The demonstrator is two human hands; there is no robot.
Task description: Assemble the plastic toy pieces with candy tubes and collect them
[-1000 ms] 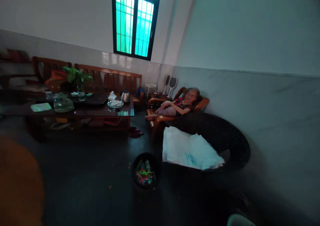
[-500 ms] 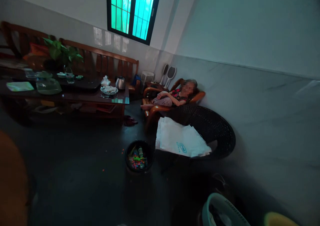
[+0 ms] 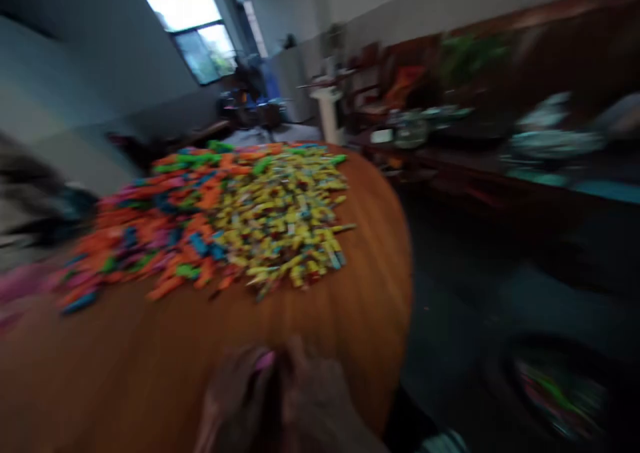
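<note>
My left hand (image 3: 233,389) and my right hand (image 3: 320,393) are close together over the near part of a round wooden table (image 3: 365,313), both blurred. A small pink piece (image 3: 265,359) shows at the closed fingers of my left hand; its kind is unclear. My right hand's fingers are curled beside it, and what they hold, if anything, is hidden. Beyond the hands lies a heap of small yellow printed pieces (image 3: 285,219). To its left spreads a pile of orange, blue, green and pink plastic pieces (image 3: 155,219).
A round dark bin (image 3: 510,366) with colourful bits inside stands on the floor at the lower right. A dark low table (image 3: 500,169) carries dishes and a glass container (image 3: 411,129). A blurred pink shape (image 3: 23,289) is at the left edge.
My view has swung left from the seated person, wicker chair and bin to the round table. Both hands and the coloured piles are now in view; the bin sits farther right.
</note>
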